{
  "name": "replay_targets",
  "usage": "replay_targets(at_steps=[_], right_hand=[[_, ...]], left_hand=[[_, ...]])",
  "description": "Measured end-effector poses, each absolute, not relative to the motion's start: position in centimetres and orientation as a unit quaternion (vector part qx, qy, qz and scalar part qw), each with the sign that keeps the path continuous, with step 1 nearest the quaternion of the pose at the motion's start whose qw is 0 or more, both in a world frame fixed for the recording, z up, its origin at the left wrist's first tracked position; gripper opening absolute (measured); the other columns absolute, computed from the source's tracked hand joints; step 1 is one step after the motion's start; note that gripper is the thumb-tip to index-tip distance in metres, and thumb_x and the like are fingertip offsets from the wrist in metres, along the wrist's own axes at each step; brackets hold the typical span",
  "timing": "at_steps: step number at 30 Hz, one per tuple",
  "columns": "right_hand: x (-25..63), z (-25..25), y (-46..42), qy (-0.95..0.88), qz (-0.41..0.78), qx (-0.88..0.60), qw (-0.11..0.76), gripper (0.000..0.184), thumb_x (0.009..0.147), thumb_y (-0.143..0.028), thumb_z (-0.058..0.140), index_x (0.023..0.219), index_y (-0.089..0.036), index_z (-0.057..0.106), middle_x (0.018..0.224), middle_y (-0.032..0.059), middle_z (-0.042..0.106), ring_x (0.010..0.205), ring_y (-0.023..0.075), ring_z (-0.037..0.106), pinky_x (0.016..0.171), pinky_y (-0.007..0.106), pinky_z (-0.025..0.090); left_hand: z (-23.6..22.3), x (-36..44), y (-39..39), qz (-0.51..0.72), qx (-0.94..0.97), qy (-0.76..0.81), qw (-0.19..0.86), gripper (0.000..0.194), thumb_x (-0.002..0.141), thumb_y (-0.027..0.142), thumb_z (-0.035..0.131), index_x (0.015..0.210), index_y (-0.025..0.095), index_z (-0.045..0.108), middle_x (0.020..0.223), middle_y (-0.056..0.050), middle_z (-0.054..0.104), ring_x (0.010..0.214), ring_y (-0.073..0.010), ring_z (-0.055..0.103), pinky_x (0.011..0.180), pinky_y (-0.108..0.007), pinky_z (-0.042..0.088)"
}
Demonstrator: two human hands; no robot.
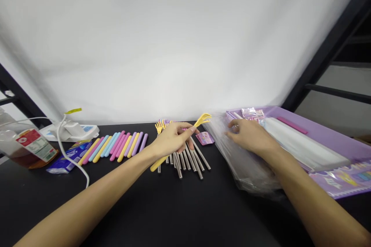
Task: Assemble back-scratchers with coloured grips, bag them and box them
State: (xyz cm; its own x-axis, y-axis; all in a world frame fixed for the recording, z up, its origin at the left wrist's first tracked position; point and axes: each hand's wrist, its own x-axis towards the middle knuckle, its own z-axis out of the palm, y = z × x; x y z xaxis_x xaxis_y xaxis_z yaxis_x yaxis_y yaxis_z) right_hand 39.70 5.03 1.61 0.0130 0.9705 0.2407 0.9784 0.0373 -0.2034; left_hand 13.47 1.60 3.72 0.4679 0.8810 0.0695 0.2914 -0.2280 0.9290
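Observation:
My left hand (171,139) is closed round a yellow hand-shaped back scratcher (203,119), its claw end pointing up and right and its handle sticking out below the wrist. Under that hand lie several steel rods (191,160) with more yellow claw heads (160,125) at their far ends. My right hand (246,135) rests with fingers bent on a pile of clear plastic bags (246,166) at the edge of a purple tray (333,135). Whether it pinches a bag I cannot make out.
A row of pink, blue, yellow and purple sleeves (116,146) lies at the left. Farther left are a white power strip (72,130) with cable, a blue packet (65,162) and a bottle (26,147). Small pink cards (205,138) lie by the rods.

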Motion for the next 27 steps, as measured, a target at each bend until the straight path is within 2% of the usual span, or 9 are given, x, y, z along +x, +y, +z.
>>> replay_targets(at_steps=[7,11,14,17,19,21,23,27], right_hand=[[40.2,1.6,5.3,-0.689,0.028,-0.711,0.136,0.046,0.067,-0.021,0.061,0.111,-0.016,0.071,0.085,0.0126,0.074,0.072,0.028,0.07,0.063,0.033,0.047],[39.4,2.6,4.5,-0.681,-0.008,-0.716,0.153,0.039,0.068,-0.017,0.059,0.104,-0.018,0.075,0.092,0.0133,0.075,0.083,0.0306,0.071,0.065,0.034,0.047],[38.6,3.7,3.7,-0.666,-0.037,-0.728,0.158,0.035,0.071,-0.018,0.058,0.1,-0.02,0.076,0.094,0.0117,0.075,0.091,0.0327,0.07,0.067,0.036,0.048],[37.8,4.7,2.9,-0.666,-0.072,-0.718,0.191,0.03,0.075,-0.022,0.058,0.099,-0.022,0.077,0.09,0.0085,0.076,0.09,0.0322,0.07,0.068,0.037,0.048],[37.1,4.9,2.4,-0.687,-0.097,-0.681,0.235,0.028,0.078,-0.024,0.058,0.099,-0.023,0.077,0.09,0.0064,0.076,0.088,0.0301,0.07,0.07,0.036,0.047],[36.1,4.8,1.9,-0.726,-0.106,-0.616,0.287,0.026,0.081,-0.024,0.058,0.099,-0.023,0.077,0.091,0.0047,0.076,0.085,0.0265,0.07,0.073,0.035,0.047],[35.1,4.4,1.4,-0.781,-0.091,-0.531,0.317,0.025,0.084,-0.023,0.057,0.1,-0.024,0.076,0.091,0.0027,0.076,0.079,0.0218,0.068,0.07,0.032,0.045],[33.2,3.7,0.6,-0.855,-0.013,-0.386,0.346,0.021,0.09,-0.025,0.056,0.1,-0.024,0.075,0.087,0.0006,0.073,0.067,0.0145,0.061,0.063,0.027,0.042]], left_hand=[[3.1,13.9,2.0,0.352,0.651,0.41,0.534,0.035,0.094,0.042,0.051,0.106,0.012,0.065,0.065,-0.003,0.065,0.037,-0.0035,0.04,0.037,-0.017,0.025],[3.3,14.0,1.9,0.372,0.613,0.401,0.57,0.028,0.092,0.032,0.054,0.108,0.011,0.065,0.07,-0.006,0.067,0.042,-0.0036,0.042,0.039,-0.016,0.025],[3.2,14.4,1.7,0.382,0.607,0.389,0.578,0.027,0.093,0.034,0.055,0.102,0.01,0.065,0.076,-0.009,0.07,0.046,-0.0041,0.047,0.042,-0.016,0.033],[3.0,14.8,1.6,0.388,0.576,0.375,0.614,0.03,0.093,0.039,0.056,0.091,0.01,0.064,0.083,-0.011,0.072,0.059,-0.0098,0.063,0.055,-0.02,0.049],[2.9,15.1,1.4,0.403,0.539,0.35,0.652,0.03,0.093,0.038,0.058,0.087,0.01,0.066,0.091,-0.013,0.072,0.079,-0.015,0.069,0.073,-0.025,0.055],[2.9,15.2,1.2,0.427,0.514,0.311,0.676,0.026,0.091,0.036,0.061,0.088,0.011,0.069,0.104,-0.012,0.07,0.099,-0.017,0.066,0.088,-0.029,0.055],[3.1,15.2,1.0,0.444,0.507,0.275,0.686,0.024,0.091,0.037,0.062,0.093,0.014,0.071,0.112,-0.009,0.067,0.107,-0.0169,0.062,0.091,-0.03,0.054],[3.3,15.4,1.0,0.486,0.475,0.261,0.685,0.024,0.092,0.038,0.061,0.099,0.017,0.071,0.104,-0.007,0.067,0.102,-0.0152,0.062,0.087,-0.028,0.053]])
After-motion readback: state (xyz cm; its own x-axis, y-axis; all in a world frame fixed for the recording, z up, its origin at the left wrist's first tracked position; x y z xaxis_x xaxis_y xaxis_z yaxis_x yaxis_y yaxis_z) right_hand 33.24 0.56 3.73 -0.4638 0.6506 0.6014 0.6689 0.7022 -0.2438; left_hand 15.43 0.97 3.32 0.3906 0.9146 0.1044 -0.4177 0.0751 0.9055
